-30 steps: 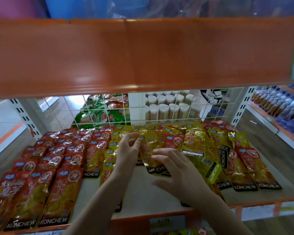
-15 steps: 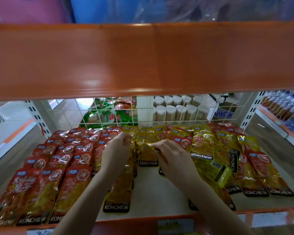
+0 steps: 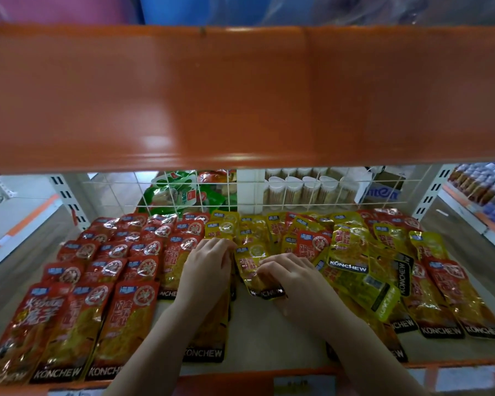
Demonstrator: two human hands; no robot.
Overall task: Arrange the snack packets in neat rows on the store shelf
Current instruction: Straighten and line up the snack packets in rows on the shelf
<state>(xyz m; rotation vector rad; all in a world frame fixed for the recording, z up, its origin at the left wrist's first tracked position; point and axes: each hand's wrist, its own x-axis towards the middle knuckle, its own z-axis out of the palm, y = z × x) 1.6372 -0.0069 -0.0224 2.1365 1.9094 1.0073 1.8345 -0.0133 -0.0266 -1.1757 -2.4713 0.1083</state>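
Store shelf [image 3: 269, 332], pale surface with orange front lip, held snack packets lying flat. Red packets [image 3: 103, 270]: glossy, clear-windowed over orange-yellow contents, black "KONCHEW" band at the near end, lay in overlapping rows across the left half. Yellow packets [image 3: 357, 261]: same make, lay jumbled at centre-right, several askew and piled on one another, with further red ones [image 3: 452, 292] at the far right. Single yellow packet [image 3: 253, 270]: lay at shelf centre between the two hands, slightly tilted, its black band nearest the viewer. Left hand [image 3: 205, 271]: lay palm-down with fingers loosely curved, fingertips at that packet's upper left edge; whether it pinched the edge could not be told. Right hand [image 3: 293, 281]: fingers bent over the packet's right side and lower band, holding it. White wire grid [image 3: 269, 190] stood behind the packets; green bags [image 3: 177, 192] and white-capped jars [image 3: 297, 190] showed through it. Orange upper shelf edge [image 3: 240, 95] filled the top of the view.
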